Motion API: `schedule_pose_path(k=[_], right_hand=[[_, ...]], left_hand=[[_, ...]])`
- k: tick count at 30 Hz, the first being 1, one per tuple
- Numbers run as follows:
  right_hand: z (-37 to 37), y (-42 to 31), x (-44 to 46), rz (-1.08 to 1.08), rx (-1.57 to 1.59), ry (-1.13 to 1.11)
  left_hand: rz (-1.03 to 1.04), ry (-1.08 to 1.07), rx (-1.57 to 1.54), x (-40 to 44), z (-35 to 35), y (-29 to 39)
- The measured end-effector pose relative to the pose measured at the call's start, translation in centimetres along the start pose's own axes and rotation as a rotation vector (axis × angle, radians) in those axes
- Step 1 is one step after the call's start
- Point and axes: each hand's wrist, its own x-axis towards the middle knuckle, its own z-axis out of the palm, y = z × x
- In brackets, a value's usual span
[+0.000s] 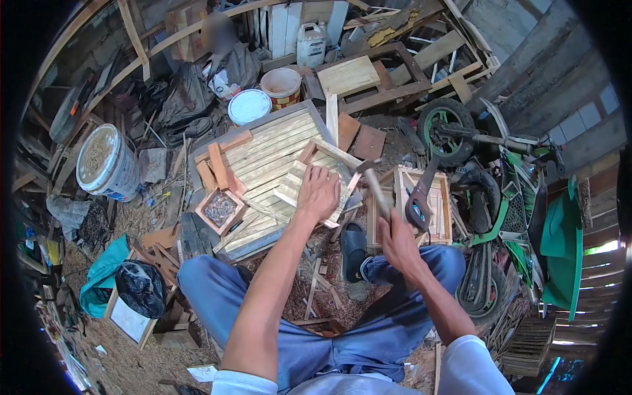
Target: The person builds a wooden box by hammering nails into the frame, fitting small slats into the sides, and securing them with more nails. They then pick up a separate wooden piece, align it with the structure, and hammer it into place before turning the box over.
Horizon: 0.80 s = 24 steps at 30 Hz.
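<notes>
My left hand [319,193] rests on a small wooden frame with pale slats [315,153], its fingers bent over the wood and holding it down. The frame lies on a slatted wooden panel [268,158] with a grey border. My right hand [397,242] is closed round the handle of a hammer [376,189]. The hammer's head is raised near the frame's right corner. A small wooden box of nails [220,208] sits at the panel's left edge, beside short wooden blocks [217,164]. Whether my left fingers pinch a nail is hidden.
A handsaw [421,197] lies across another wooden frame [446,230] at the right, near a green motorbike [490,227]. Buckets [249,106] stand behind the panel, and a larger white bucket [108,164] is at the left. Scrap wood [319,289] litters the ground between my legs.
</notes>
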Motion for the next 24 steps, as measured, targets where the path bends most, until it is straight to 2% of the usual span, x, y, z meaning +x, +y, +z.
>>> schedule_pose_path(k=[1,5,9,12,13,17,20,21,24], right_hand=[[0.1,-0.8,-0.2,0.011,0.066,0.058],[0.6,1.3,0.6,-0.052,-0.055,-0.105],[0.4,-0.8,-0.4,-0.008,0.006,0.067],[0.7,1.0,0.2,0.012,-0.078,-0.111],[0.3,1.5,0.4,-0.045,-0.072,-0.107],[0.9,-0.4,-0.8,0.010,0.043,0.088],[1.3,1.7,0.1,-0.012,-0.106,-0.123],[0.7,1.0,0.0,-0.009,-0.046,-0.110],[0.8,-0.9,-1.0,0.011,0.119,0.118]], left_hand=[[-0.004,-0.010,-0.015,-0.1,0.0,0.1],[0.000,0.003,-0.003,0.1,-0.1,0.3],[-0.017,-0.011,-0.010,0.0,-0.1,0.2],[-0.016,-0.017,-0.007,-0.1,-0.1,0.5],[-0.016,-0.018,0.001,0.0,-0.2,0.4],[-0.008,-0.011,-0.006,-0.2,0.1,0.3],[-0.003,-0.005,0.013,0.1,0.0,0.3],[0.003,-0.013,0.021,0.0,-0.1,0.3],[-0.004,-0.028,0.010,0.0,0.0,0.0]])
